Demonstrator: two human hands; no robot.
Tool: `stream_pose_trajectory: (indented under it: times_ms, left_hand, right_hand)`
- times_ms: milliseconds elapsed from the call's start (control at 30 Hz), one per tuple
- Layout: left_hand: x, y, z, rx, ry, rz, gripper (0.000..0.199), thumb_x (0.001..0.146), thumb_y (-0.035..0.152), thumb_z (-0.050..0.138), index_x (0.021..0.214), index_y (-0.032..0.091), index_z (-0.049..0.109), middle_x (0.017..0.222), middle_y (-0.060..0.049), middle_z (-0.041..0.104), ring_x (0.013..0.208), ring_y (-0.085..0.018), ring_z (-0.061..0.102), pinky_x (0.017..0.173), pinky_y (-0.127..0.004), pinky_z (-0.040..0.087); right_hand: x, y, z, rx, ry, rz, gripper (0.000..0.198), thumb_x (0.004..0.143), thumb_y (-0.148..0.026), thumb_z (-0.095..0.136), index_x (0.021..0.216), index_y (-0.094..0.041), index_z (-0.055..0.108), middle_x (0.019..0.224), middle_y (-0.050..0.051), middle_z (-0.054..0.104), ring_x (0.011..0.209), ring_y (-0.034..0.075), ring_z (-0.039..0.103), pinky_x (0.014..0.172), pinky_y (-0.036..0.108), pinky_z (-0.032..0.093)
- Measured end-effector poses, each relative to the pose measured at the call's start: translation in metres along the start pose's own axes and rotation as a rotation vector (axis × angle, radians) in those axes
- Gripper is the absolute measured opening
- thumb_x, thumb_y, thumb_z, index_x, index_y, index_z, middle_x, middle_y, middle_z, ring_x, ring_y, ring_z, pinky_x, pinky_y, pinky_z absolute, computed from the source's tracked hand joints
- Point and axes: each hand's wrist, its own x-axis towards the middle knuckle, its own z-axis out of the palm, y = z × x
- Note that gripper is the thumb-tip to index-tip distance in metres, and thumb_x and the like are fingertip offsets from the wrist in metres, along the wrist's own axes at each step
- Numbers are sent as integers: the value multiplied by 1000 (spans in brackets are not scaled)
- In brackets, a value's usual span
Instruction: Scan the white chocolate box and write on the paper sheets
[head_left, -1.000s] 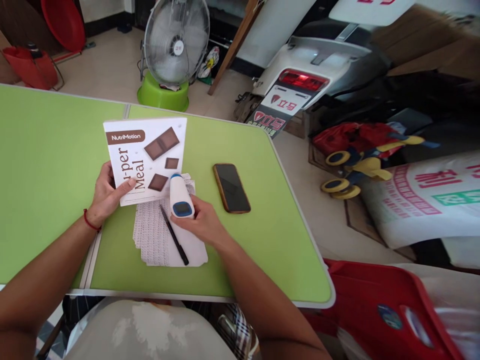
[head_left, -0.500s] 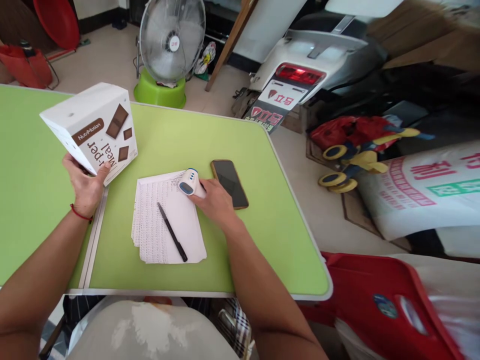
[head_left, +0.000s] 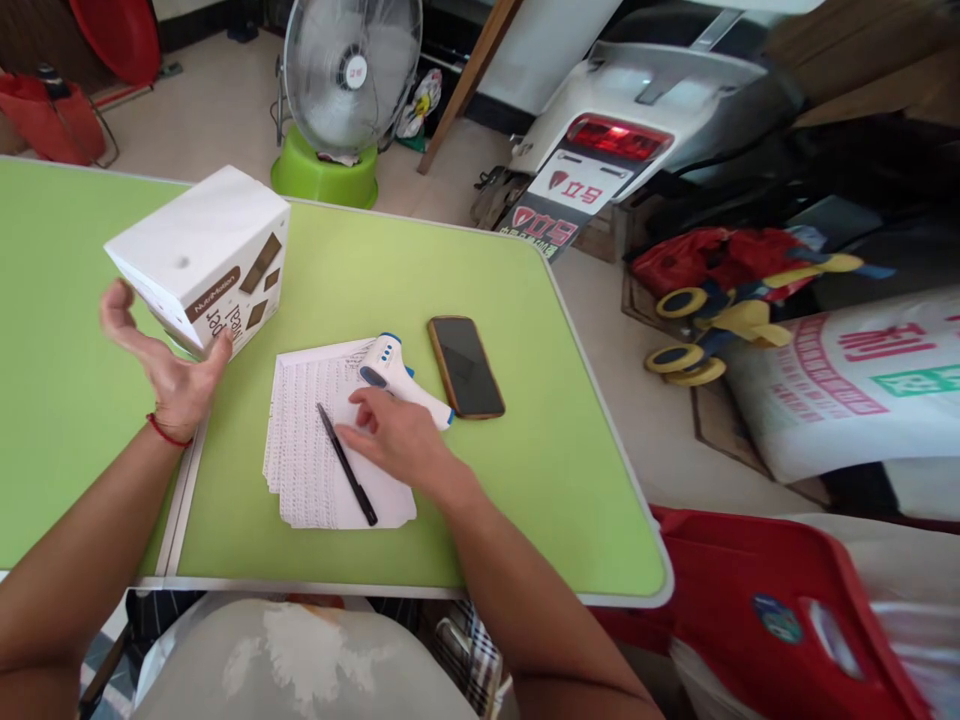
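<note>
Left hand (head_left: 176, 378) spread its fingers around white cardboard box (head_left: 191, 245) — grip unclear — while right hand (head_left: 409, 437), fingers parted, was between slim black pen (head_left: 348, 468) and white-and-blue plastic gun-shaped thermometer (head_left: 409, 387).

1. Box (head_left: 199, 225): white, patterned with brown blocks (its larger lettering brown too).
2. Thermometer (head_left: 406, 386): white with blue trim.
3. Pen (head_left: 346, 465): black.
4. Papers (head_left: 296, 440): white, rows of dark marks.
5. Phone (head_left: 466, 367): black screen, amber-brown case.
6. Table (head_left: 532, 490): lime green.

We are observing a pale flr. (head_left: 225, 95) w/ dark skirting (head_left: 501, 115) along the wall (head_left: 555, 45). Behind the green tbl. (head_left: 450, 270), we are noting a fan (head_left: 352, 75) on a green base (head_left: 324, 183); at R., a scooter (head_left: 589, 95) and red chair (head_left: 742, 570).
</note>
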Motion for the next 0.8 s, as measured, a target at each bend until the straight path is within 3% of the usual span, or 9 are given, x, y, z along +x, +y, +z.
stream_pose_trajectory:
  times_ms: [100, 167, 233, 267, 400, 500, 600, 700, 800]
  left_hand:
    - [0, 10, -2, 159, 97, 253, 99, 71, 61, 70, 141, 41, 5, 152, 0, 14, 142, -38, 16, 115, -62, 19]
    - [-5, 18, -1, 128, 116, 426, 95, 70, 51, 74, 141, 42, 12, 154, 2, 12, 141, -38, 21, 113, -65, 22]
    - [-12, 27, 1, 25, 28, 557, 87, 71, 38, 75, 140, 38, 21, 153, -2, 18, 136, -35, 31, 110, -62, 30]
    - [-16, 31, 3, -34, -86, 579, 84, 73, 33, 75, 140, 35, 24, 150, -4, 24, 134, -33, 35, 109, -58, 34]
    - [-26, 34, 9, -214, -632, 488, 68, 85, 35, 66, 141, 25, 29, 139, -14, 44, 131, -32, 41, 110, -55, 34]
    - [-29, 27, 14, -260, -891, 392, 68, 86, 50, 63, 138, 17, 35, 136, -18, 48, 132, -35, 39, 110, -55, 34]
    - [-31, 21, 16, -234, -956, 369, 68, 83, 56, 63, 132, 14, 44, 134, -19, 50, 134, -37, 36, 110, -56, 32]
    - [-33, 19, 17, -213, -960, 369, 61, 82, 55, 64, 126, 16, 50, 134, -17, 51, 133, -36, 37, 111, -56, 31]
    - [-33, 18, 18, -197, -968, 376, 57, 79, 54, 67, 121, 18, 54, 134, -17, 51, 133, -37, 37, 109, -57, 32]
  right_hand:
    - [-3, -13, 10, -63, -78, -67, 28, 84, -33, 59, 108, -19, 60, 76, 6, 66, 66, 19, 58, 56, 28, 36]
    - [-3, -14, 14, -92, -83, -129, 31, 86, -24, 51, 116, -19, 59, 78, 7, 66, 66, 19, 56, 55, 28, 35]
    - [-2, -11, 17, -62, -55, -179, 36, 87, -19, 45, 120, -19, 59, 78, 7, 64, 65, 18, 55, 55, 28, 36]
    - [0, -9, 17, -15, -26, -194, 36, 87, -19, 43, 119, -19, 60, 78, 7, 63, 65, 18, 55, 56, 29, 38]
    - [7, 2, 19, 303, 95, -211, 32, 90, -18, 34, 107, -20, 61, 82, 6, 60, 73, 17, 57, 68, 31, 47]
    - [11, 3, 22, 421, 122, -219, 33, 85, -16, 39, 115, -21, 54, 90, 6, 58, 83, 19, 57, 78, 36, 49]
    - [11, -1, 28, 477, 141, -190, 38, 80, -21, 51, 118, -21, 48, 97, 7, 56, 85, 19, 55, 80, 37, 48]
    - [10, -2, 34, 578, 205, -43, 28, 79, -34, 59, 102, -23, 49, 83, 1, 53, 71, 16, 50, 69, 33, 46]
    - [8, 0, 37, 678, 204, 122, 24, 84, -48, 50, 85, -24, 49, 70, -2, 47, 62, 15, 45, 61, 31, 41]
